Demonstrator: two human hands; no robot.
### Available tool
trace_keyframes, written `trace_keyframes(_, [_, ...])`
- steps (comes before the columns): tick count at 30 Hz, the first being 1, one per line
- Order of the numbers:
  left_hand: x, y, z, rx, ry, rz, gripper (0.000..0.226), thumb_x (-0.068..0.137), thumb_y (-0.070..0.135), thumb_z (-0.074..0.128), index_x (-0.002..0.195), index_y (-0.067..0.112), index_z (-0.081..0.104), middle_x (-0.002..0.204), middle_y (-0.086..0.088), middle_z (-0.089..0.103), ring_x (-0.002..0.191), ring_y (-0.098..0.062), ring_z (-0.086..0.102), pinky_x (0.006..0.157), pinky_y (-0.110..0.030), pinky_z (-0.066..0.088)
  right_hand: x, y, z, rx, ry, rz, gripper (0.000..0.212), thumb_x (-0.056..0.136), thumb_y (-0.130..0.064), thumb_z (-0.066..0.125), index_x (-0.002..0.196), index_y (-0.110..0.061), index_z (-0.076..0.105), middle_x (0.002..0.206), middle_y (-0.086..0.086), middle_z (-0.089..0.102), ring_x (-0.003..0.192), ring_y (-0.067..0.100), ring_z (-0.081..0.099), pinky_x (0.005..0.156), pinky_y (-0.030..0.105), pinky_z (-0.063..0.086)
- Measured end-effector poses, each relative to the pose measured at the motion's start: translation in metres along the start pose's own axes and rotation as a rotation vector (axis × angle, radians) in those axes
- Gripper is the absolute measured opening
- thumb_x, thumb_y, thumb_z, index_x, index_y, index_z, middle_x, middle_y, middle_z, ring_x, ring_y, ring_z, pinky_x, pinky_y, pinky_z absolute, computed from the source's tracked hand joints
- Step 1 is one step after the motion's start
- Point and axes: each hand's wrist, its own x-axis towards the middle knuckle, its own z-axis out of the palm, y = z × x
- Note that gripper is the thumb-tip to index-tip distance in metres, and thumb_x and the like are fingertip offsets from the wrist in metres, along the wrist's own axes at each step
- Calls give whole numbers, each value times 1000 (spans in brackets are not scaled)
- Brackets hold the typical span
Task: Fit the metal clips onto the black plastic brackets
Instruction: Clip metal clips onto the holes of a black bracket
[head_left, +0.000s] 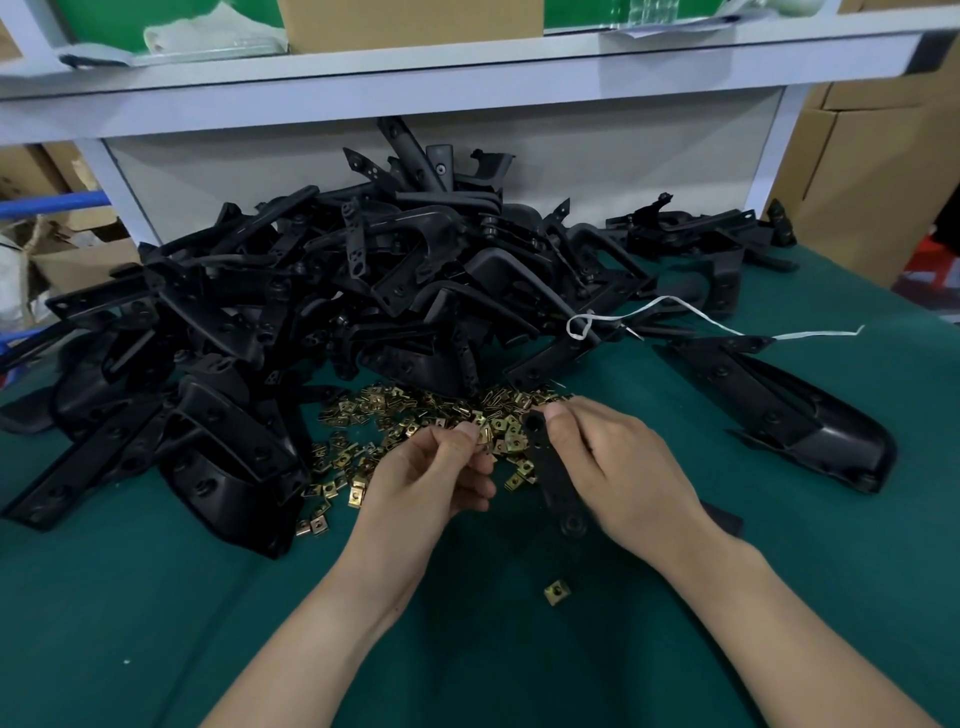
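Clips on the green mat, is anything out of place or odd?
One clip lies alone between the forearms, well apart from the clip pile. A white string also trails from the bracket heap across the mat. Nothing looks damaged.

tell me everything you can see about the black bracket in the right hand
The bracket is a flat, elongated strip of matte black plastic with a round hole near each end. The right hand holds it above the green table, its far end pinched under the thumb, angled toward the clip pinched in the left hand. Its lower part is hidden.
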Motion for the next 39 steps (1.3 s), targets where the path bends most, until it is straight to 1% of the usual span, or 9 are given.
trace_keyframes(3, [0, -1, -1, -13, -39, 1, 28, 85, 40, 66, 84, 12, 68, 83, -6, 68, 71, -16, 63, 64, -23, 54, 1, 1, 1, 14, 6, 17, 37, 106, -47, 27, 71, -51, 40, 84, -33, 51, 73, -3, 51, 62, 21, 33])
trace_keyframes(7, [0, -3, -1, -67, -105, -11, 17, 87, 30, 66, 90, 17, 77, 88, -6, 71, 77, -16, 66, 69, -23, 55, 2, 5, 2, 49, 34, 51, 44, 107, -48, 27, 67, -33, 38, 79, -21, 54, 71, 9, 53, 58, 29, 33])
trace_keyframes(10, [0, -6, 0, -74, -132, -3, 15, 85, 25, 69, 97, 21, 78, 90, -1, 71, 86, -15, 67, 76, -24, 56, 3, 6, 2, 37, 77, 100, 44, 106, -49, 26, 67, -36, 40, 82, -25, 56, 75, 4, 55, 58, 26, 34])
trace_keyframes(12, [1, -8, 0, -60, -140, 10, 17, 84, 25, 72, 100, 22, 77, 90, 1, 70, 88, -14, 67, 79, -25, 56, 4, 6, 3, 18, 90, 125, 42, 106, -50, 24, 69, -41, 41, 74, -22, 56, 72, 2, 55, 60, 23, 36])
trace_keyframes(17, [2, -11, 1, 28, -128, 28, 24, 81, 29, 74, 105, 28, 77, 86, 4, 71, 84, -10, 67, 78, -24, 56, 0, 1, 6, -75, 55, 100, 44, 103, -55, 16, 80, -40, 50, 70, -19, 50, 71, 14, 55, 63, 35, 41])
trace_keyframes(20, [3, -14, 1, 52, -136, 19, 25, 82, 32, 73, 106, 29, 77, 87, 3, 72, 83, -9, 66, 78, -23, 56, 1, 2, 6, -67, 51, 106, 52, 104, -54, 16, 96, -32, 63, 80, -18, 55, 82, 17, 61, 66, 35, 42])
trace_keyframes(27, [4, -16, -1, 77, -158, 31, 27, 84, 35, 74, 110, 31, 76, 87, 3, 73, 83, -8, 66, 78, -22, 55, 0, 1, 4, -67, 9, 95, 60, 102, -56, 12, 117, -29, 63, 106, -14, 67, 96, 14, 62, 73, 35, 45])
trace_keyframes(32, [5, -16, 0, 63, -133, 10, 24, 83, 33, 74, 107, 32, 77, 83, 2, 72, 80, -9, 66, 77, -22, 56, 0, 0, 4, -78, -9, 78, 57, 102, -55, 12, 108, -28, 62, 94, -20, 57, 89, 12, 61, 70, 34, 43])
trace_keyframes(39, [6, -16, 0, 57, -121, 11, 24, 82, 33, 74, 105, 31, 78, 81, 4, 72, 77, -7, 65, 75, -21, 55, 0, -1, 4, -86, -6, 83, 49, 102, -55, 13, 97, -34, 56, 86, -20, 55, 81, 8, 57, 70, 35, 46])
